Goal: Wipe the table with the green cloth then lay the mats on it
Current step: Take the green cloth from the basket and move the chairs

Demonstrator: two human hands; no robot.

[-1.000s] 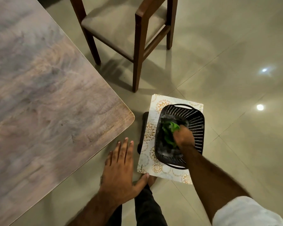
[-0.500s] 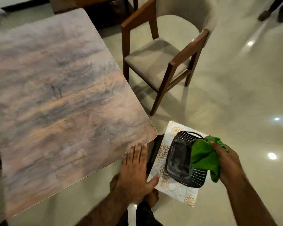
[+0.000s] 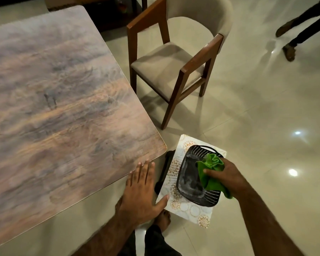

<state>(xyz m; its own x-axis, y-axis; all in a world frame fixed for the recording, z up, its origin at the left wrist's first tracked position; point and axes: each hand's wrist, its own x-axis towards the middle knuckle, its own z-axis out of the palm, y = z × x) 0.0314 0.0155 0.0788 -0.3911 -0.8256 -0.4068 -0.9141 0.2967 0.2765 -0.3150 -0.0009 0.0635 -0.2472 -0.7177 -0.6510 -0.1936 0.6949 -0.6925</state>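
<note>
Right hand (image 3: 227, 174) at lower right of frame, fingers bunched tight around the green cloth (image 3: 211, 172), held above the black basket (image 3: 198, 183). Basket sat on a patterned mat (image 3: 190, 209) on the floor (image 3: 257, 117), just right of the table (image 3: 59, 108) corner. Left hand (image 3: 140, 189) flat, fingers spread, empty, at the table's lower-right edge. Table top bare, rounded corner at center frame. Wooden chair (image 3: 174, 60) at upper center, apart from the table, open floor around it. Another person's feet (image 3: 288, 48) at upper right. No readable writing or labels.
</note>
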